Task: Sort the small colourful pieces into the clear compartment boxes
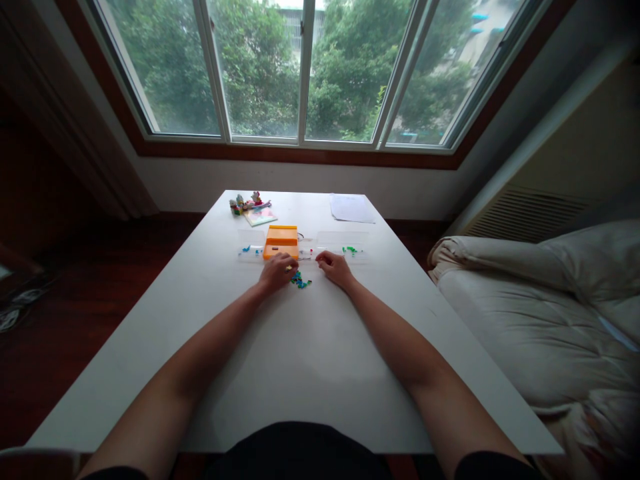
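Note:
My left hand (278,272) rests just in front of an orange box (281,248), its fingers curled together beside a small pile of blue and green pieces (301,280). What those fingers hold, if anything, is too small to name. Across the pile, my right hand (336,268) has its fingertips pinched close to the clear plastic trays. Nothing in that pinch can be made out. Small green pieces (350,250) lie in the clear tray (357,237) on the right, and a few blue pieces (245,249) are in the clear tray (245,236) on the left.
Small toy figures (256,199) stand at the far left of the white table (310,373), by a pastel-coloured card (261,217). Sheets of paper (351,208) lie at the far right. A padded light-coloured sofa (525,320) is right of the table, and a window (300,73) is beyond.

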Tool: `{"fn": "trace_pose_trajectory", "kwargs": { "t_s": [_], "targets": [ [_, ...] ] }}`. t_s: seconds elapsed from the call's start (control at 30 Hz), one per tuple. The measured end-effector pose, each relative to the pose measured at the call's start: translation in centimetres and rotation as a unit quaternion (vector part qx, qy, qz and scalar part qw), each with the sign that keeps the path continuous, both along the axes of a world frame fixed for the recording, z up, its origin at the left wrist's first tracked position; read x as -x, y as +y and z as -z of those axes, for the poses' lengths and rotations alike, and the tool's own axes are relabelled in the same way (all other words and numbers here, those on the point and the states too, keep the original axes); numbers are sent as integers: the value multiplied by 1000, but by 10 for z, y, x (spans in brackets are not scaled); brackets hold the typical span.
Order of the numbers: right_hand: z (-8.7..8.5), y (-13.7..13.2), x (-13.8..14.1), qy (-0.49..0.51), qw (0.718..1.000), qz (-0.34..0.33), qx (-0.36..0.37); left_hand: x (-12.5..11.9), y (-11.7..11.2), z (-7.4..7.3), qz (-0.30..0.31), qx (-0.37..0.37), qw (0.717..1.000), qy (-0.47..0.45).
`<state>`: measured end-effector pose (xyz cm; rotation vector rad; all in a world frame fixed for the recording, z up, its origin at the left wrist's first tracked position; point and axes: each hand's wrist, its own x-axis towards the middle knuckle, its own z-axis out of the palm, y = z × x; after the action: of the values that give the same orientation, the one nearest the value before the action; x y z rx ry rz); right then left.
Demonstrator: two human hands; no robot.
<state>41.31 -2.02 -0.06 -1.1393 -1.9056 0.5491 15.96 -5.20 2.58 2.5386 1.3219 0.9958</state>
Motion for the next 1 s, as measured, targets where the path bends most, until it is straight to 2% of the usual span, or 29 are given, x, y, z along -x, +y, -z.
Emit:
{"fn": "trace_pose_trajectory", "kwargs": {
  "t_s": [0.1,0.17,0.27,0.37,0.5,0.63,0.8,1.0],
  "targets": [
    [-2,0,3,-49,992,-114,21,-11,-9,0,64,5,996,63],
    [-5,-1,6,-75,983,-168,14,-13,-12,0,96,5,992,81],
    [-11,-2,9,-100,974,-202,2,-13,-12,-1,125,4,987,98],
    [-16,-3,8,-131,968,-212,-5,-12,-11,-1,122,4,987,106],
    [-17,-4,8,-178,960,-215,-35,-9,-9,1,105,3,988,112],
    [-14,-5,12,-180,961,-206,-49,-6,-8,2,91,1,990,108],
    [-11,-10,16,-134,977,-162,-46,-4,-6,4,66,2,993,93],
    [-9,-16,21,-51,995,-82,-17,-3,-3,8,3,11,998,58]
  ]
}}
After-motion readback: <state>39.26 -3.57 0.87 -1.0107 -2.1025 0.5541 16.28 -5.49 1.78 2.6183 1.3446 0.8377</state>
